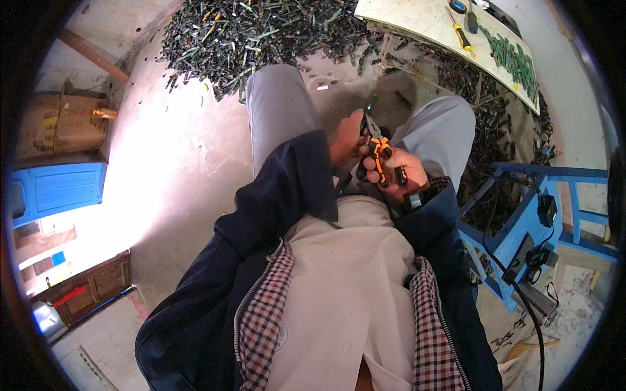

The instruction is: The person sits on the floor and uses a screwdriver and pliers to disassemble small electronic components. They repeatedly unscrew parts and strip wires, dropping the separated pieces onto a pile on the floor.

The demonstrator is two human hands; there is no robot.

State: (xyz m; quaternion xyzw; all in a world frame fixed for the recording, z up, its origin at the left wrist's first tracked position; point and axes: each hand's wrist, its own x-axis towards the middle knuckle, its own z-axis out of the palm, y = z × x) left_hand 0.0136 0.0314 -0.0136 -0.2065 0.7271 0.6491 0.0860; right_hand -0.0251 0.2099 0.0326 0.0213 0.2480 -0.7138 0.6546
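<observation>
Seated low over a concrete floor (176,143), a person grips steel-nosed pliers (376,144) in the right hand (407,171), its fingers curled around smooth orange-and-black handles that stand apart, while the left hand (345,140), fingers bent inward, pinches a slim dark strip (371,103). The tapered nose of the pliers meets the strip beside the left fingertips; whether it bites is too small to tell. Both hands are close together between knees in smooth grey trousers (277,91), in front of a dark jacket (274,176) with checked lining (267,293) and a softly creased pale shirt (339,280).

Beyond the knees spreads a loose, jagged heap of narrow black and greenish strips (261,32), its ragged edge thinning onto bare floor; open room lies to the left of the left knee, while the right knee sits near more scattered pieces.

At upper right, a flat, straight-edged pale surface (417,16) carries a yellow-and-black screwdriver (463,38) and a bank of green strips (512,62). A blue frame (515,241) draped with black cable (538,339) stands at right; a cardboard box (81,127) and a blue plastic panel (62,189) line the brightly lit left side
</observation>
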